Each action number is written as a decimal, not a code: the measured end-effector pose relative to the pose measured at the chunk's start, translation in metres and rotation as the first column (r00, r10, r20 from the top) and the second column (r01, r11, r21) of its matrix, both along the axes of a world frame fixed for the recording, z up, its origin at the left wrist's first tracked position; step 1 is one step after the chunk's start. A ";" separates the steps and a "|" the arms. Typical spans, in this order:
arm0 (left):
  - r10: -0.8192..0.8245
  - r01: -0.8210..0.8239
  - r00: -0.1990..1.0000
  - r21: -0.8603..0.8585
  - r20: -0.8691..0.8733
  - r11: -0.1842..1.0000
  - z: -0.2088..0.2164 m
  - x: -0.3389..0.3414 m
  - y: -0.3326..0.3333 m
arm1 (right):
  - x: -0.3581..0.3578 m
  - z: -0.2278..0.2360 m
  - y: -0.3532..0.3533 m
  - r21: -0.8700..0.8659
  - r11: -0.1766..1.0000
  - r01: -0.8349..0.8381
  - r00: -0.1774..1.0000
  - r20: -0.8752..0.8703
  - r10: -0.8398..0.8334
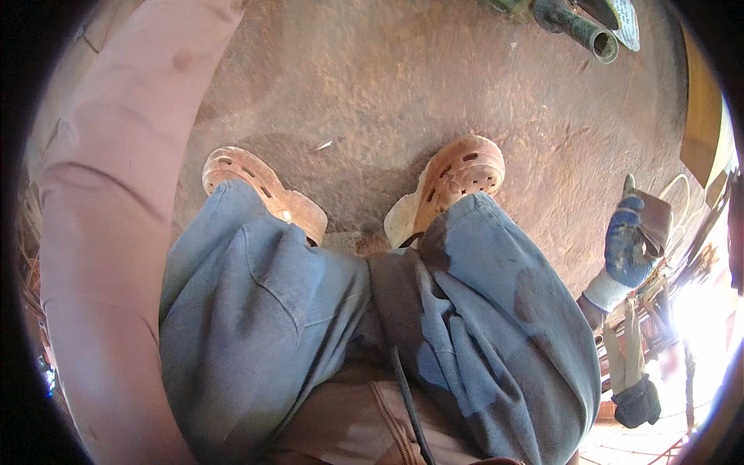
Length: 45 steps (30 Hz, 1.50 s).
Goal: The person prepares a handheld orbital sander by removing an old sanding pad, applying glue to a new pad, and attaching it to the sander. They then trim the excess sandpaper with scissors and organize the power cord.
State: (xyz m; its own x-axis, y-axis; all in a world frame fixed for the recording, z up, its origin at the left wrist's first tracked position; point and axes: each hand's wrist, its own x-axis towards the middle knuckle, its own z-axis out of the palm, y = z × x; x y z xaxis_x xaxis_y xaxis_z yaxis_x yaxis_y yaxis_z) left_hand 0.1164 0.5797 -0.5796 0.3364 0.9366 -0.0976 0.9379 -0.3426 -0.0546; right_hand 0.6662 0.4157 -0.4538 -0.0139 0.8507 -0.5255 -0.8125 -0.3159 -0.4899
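At the right, beyond my right knee, my right hand (pixel 629 246) wears a blue and white work glove with brown stains. Its fingers are closed round a flat, dark brown rectangular piece (pixel 656 222), one finger or the thumb pointing up along its side. What the piece is made of cannot be made out. My left arm, in a dusty pink sleeve (pixel 108 232), stretches up the left side and leaves the picture at the top, so my left hand is out of sight. Between the two arms are my bent knees in blue trousers (pixel 256 294).
Brown clogs (pixel 465 167) are on my feet on the stained brown floor (pixel 349 70). A small pale scrap (pixel 324 145) lies between them. At the top right is a green tool-like object with an open metal tube (pixel 581 32). A tan board (pixel 701 116) and tangled rods line the right side.
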 end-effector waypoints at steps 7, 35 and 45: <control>-0.151 0.149 0.983 -0.022 -0.103 0.989 -0.043 -0.053 -0.005 | 0.028 0.011 -0.025 0.019 0.991 0.133 0.982 0.129 -0.135; 0.654 0.159 0.722 -0.974 0.226 0.161 0.034 0.010 -0.111 | -0.132 -0.098 -0.008 -0.180 0.567 -0.804 -0.199 0.980 0.030; 0.972 0.323 0.207 -0.930 -0.109 -0.173 -0.006 0.089 -0.157 | -0.085 -0.064 -0.015 0.046 0.999 -0.024 0.620 0.784 -0.021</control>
